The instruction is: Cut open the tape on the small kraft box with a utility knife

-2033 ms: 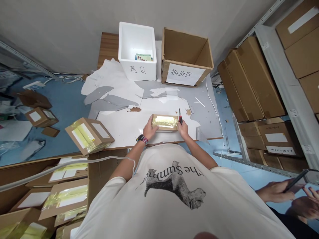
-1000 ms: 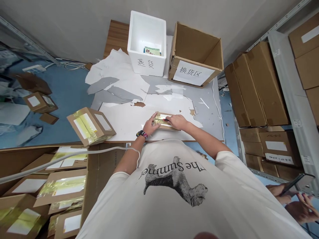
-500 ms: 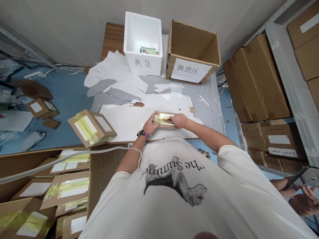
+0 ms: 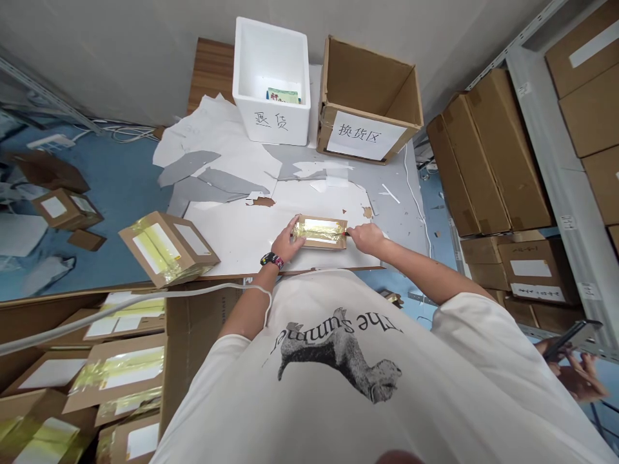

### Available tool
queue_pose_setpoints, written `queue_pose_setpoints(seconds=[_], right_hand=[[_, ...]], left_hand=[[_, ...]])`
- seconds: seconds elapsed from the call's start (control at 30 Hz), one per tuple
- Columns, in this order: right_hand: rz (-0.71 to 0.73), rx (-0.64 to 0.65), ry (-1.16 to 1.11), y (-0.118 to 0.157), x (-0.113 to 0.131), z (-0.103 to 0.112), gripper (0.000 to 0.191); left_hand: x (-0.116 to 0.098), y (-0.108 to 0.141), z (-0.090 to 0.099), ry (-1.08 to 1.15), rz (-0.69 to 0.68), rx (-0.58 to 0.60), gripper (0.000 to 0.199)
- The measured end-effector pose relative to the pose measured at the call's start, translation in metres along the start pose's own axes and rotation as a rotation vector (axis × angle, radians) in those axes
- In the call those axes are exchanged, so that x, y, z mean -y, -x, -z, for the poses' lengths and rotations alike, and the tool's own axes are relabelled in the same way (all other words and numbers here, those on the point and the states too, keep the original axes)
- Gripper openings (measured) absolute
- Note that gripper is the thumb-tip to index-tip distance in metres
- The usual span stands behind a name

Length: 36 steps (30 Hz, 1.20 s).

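Note:
A small cardboard box (image 4: 320, 232), with a white label and yellowish tape along its top, lies near the front edge of the table. My left hand (image 4: 287, 242) grips its left end, thumb toward the near side. At the other end, my right hand (image 4: 368, 240) is closed round a box cutter (image 4: 349, 233). Only a short dark and red part of the cutter shows, at the box's right edge; the fingers hide the rest. Whether its tip touches the cardboard I cannot tell.
A white foam box (image 4: 279, 122) and an open carton (image 4: 370, 136) stand at the back. A taped box (image 4: 169, 249) sits left, above a large carton of parcels (image 4: 120, 367). A cable crosses my left arm. Another person's hands (image 4: 575, 370) hold a phone at right.
My right hand has pulled the box cutter rightward along the box top to its right end. My left hand keeps its grip on the box. The view has shifted slightly.

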State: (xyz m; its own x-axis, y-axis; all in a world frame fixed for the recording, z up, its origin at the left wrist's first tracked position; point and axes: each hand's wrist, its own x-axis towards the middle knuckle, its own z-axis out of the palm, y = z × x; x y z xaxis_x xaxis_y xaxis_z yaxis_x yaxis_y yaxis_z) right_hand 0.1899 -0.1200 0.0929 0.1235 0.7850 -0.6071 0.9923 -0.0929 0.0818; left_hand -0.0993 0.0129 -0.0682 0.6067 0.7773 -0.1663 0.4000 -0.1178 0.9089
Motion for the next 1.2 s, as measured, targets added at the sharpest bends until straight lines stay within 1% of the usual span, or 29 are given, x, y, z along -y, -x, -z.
queue_pose_setpoints(seconds=[0.1, 0.27, 0.33, 0.43, 0.57, 0.77, 0.9, 1.0, 1.13, 1.2], right_hand=[[-0.018, 0.018, 0.032, -0.001, 0.006, 0.002, 0.041], [-0.076, 0.112, 0.064, -0.021, 0.039, 0.012, 0.037], [-0.084, 0.111, 0.067, -0.023, 0.045, 0.015, 0.038], [-0.074, 0.075, 0.042, -0.013, 0.041, 0.013, 0.040], [-0.066, 0.030, 0.023, 0.002, 0.029, 0.008, 0.041], [-0.075, 0.007, -0.004, 0.003, 0.032, 0.010, 0.040], [-0.057, 0.000, -0.017, 0.005, 0.031, 0.018, 0.042], [-0.055, 0.008, -0.024, 0.007, 0.028, 0.028, 0.038], [-0.075, 0.092, -0.065, 0.009, 0.029, 0.041, 0.035], [-0.075, 0.111, -0.071, 0.011, 0.030, 0.046, 0.035]], left_hand=[[0.000, -0.001, 0.000, -0.028, 0.009, 0.009, 0.094], [0.003, -0.006, 0.000, -0.076, 0.030, 0.018, 0.093], [0.005, -0.007, -0.001, -0.071, 0.014, 0.009, 0.093], [0.008, -0.007, -0.002, -0.058, -0.011, -0.007, 0.094], [0.013, -0.007, -0.005, -0.049, 0.000, -0.024, 0.096], [0.019, -0.009, -0.006, -0.052, -0.014, -0.047, 0.097], [0.022, -0.011, -0.005, -0.036, -0.028, -0.042, 0.096], [0.021, -0.011, -0.004, -0.036, -0.034, -0.034, 0.098], [0.018, -0.007, -0.005, -0.017, -0.018, -0.010, 0.096], [0.017, -0.006, -0.006, -0.015, -0.016, -0.016, 0.096]])
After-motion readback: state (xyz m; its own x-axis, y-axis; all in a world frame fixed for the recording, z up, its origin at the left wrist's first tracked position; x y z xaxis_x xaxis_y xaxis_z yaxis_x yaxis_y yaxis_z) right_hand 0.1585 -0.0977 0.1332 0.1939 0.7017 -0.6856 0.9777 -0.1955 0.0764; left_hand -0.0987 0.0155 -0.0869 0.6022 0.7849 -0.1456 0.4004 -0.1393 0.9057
